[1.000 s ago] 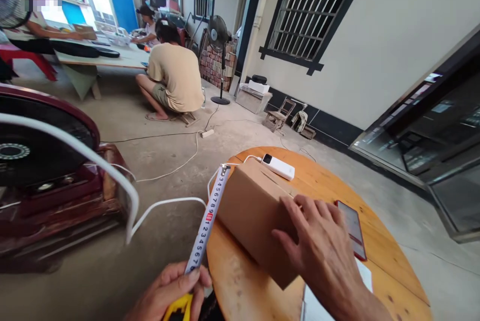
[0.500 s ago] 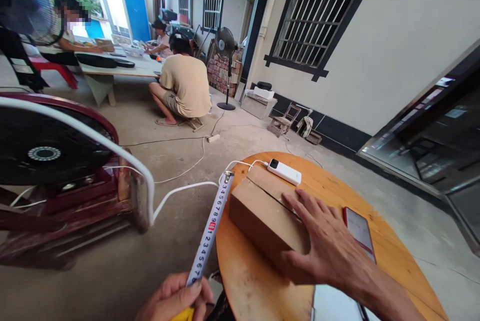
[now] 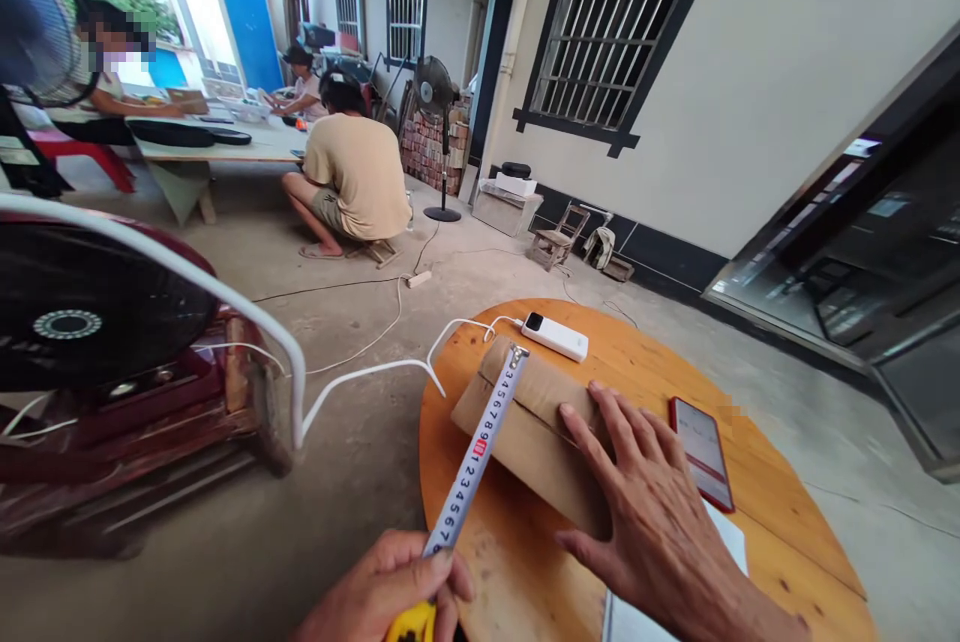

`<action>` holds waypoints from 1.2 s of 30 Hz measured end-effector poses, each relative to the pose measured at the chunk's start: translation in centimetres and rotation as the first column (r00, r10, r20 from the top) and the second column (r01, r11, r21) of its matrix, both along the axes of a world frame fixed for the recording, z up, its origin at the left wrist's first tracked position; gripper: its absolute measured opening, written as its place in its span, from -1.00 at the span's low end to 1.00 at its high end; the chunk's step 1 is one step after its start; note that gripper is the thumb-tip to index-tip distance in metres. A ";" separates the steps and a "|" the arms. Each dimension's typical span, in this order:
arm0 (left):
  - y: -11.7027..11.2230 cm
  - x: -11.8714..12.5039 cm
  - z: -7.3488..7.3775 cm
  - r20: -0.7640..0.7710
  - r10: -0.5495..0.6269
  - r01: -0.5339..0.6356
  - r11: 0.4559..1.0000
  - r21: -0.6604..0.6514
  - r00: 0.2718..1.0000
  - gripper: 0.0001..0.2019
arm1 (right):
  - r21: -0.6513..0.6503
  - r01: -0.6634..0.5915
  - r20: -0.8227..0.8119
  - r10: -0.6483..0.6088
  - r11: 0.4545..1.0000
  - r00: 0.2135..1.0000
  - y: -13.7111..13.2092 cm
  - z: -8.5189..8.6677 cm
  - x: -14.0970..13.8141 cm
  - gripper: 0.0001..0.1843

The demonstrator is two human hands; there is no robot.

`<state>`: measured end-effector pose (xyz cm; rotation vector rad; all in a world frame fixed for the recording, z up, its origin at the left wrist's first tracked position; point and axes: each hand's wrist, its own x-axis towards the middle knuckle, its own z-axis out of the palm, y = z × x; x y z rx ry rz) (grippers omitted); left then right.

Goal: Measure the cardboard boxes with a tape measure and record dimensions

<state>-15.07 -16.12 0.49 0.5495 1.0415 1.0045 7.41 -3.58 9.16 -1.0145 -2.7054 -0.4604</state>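
My left hand [image 3: 397, 582] is closed around a yellow tape measure [image 3: 412, 622]. Its pulled-out blade [image 3: 469, 470] slants up and away, the metal-hooked end lying over the far part of a cardboard box [image 3: 517, 437] as I see it; whether it touches cannot be told. On the box's near right part rests my right hand [image 3: 652, 497], fingers spread, thumb toward the near side. The box sits on a round wooden table [image 3: 517, 562]. Behind it lies a white power bank [image 3: 555, 336] with a white cable plugged in.
Right of my right hand is a red-cased phone [image 3: 701, 452]; pale sheets [image 3: 630, 617] lie partly under the forearm. A white tube [image 3: 300, 372] and a dark red fan-like machine [image 3: 97, 352] stand left. Farther back, people sit around a low table [image 3: 225, 150] near a standing fan [image 3: 444, 137].
The tape blade has swung right, from beside the box's left edge to across its top. The box looks tipped slightly, and my left hand has moved right. My right hand stays on the box.
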 end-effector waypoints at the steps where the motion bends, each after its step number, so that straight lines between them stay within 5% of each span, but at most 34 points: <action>1: 0.4 0.1 0.1 0.004 -0.007 0.007 1.000 0.009 1.000 -0.58 | -0.005 -0.002 -0.008 0.002 1.000 1.000 0.0 -0.1 0.1 0.05; 10: 1.4 -0.5 -1.5 0.082 -0.086 0.089 0.996 -0.031 0.993 -0.65 | -0.061 -0.014 -0.041 0.011 0.998 0.999 0.0 -0.1 0.4 0.16; 29: 0.3 0.0 0.1 0.060 -0.012 0.019 0.994 -0.104 0.998 -0.64 | -0.036 0.042 -0.116 -0.046 0.998 0.992 -1.0 -0.4 3.3 0.04; 36: 0.1 -0.7 -1.2 0.040 -0.057 0.061 0.992 -0.107 0.998 -0.64 | -0.148 0.070 -0.229 -0.103 0.986 0.968 -1.3 -1.5 5.3 0.11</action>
